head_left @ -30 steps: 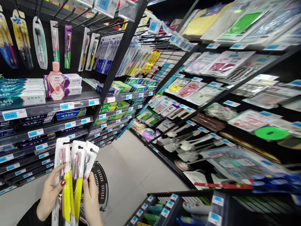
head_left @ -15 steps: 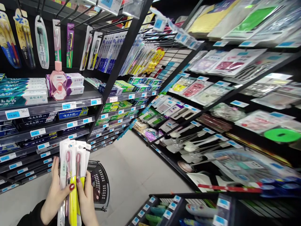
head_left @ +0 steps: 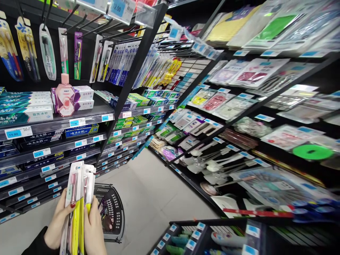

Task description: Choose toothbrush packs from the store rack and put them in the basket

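Observation:
Between my two hands I hold several packaged toothbrushes (head_left: 76, 216), upright in white and yellow packs with pink brush heads showing. My left hand (head_left: 57, 220) closes on the packs from the left, its red-nailed thumb across the front. From the right, my right hand (head_left: 93, 226) grips the same bundle, fingers along its side. Just beyond, on the floor, stands a black shopping basket (head_left: 119, 212) with dark packages inside, partly hidden by my right hand. The lower ends of the packs run out of the picture.
Ahead on the left, a shelf (head_left: 58, 120) carries toothpaste boxes (head_left: 39, 114) and a pink bottle (head_left: 64, 95). Toothbrushes (head_left: 47, 52) hang above on hooks. Slanting along the right is a rack of bagged goods (head_left: 261, 72). A low bin (head_left: 196, 235) juts in at the bottom; grey floor (head_left: 148, 191) lies between.
Both hands have drawn the toothbrush packs closer together and tilted them slightly, shifting a little left. More of the basket shows now. The view has moved slightly.

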A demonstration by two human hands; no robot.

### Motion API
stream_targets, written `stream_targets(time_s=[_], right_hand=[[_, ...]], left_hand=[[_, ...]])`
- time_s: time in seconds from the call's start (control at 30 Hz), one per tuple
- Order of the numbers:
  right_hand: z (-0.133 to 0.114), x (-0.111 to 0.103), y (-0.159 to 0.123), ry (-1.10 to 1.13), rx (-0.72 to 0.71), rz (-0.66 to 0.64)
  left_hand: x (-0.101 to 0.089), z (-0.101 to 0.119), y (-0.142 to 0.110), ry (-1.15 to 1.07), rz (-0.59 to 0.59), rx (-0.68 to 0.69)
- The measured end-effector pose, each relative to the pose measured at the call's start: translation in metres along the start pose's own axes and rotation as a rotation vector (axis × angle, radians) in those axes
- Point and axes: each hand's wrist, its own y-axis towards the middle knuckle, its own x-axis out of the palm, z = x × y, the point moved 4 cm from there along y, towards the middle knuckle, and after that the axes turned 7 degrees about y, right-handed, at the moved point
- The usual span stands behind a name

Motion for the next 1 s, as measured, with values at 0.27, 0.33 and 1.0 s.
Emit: stream_targets(time_s=[0.27,0.33,1.0], right_hand=[[0.0,-0.003,0.004,-0.016,0.032,-0.138],[0.005,-0.01,0.004,-0.029,0.066,-0.093],[-0.004,0.0,0.011,0.459,0.139,-0.176]], left_hand=[[0.003,0.001,0.0,0.013,-0.022,0.009],[0.004,0.003,0.0,0.014,-0.03,0.029],[-0.008,0.011,0.006,0.478,-0.107,0.158]])
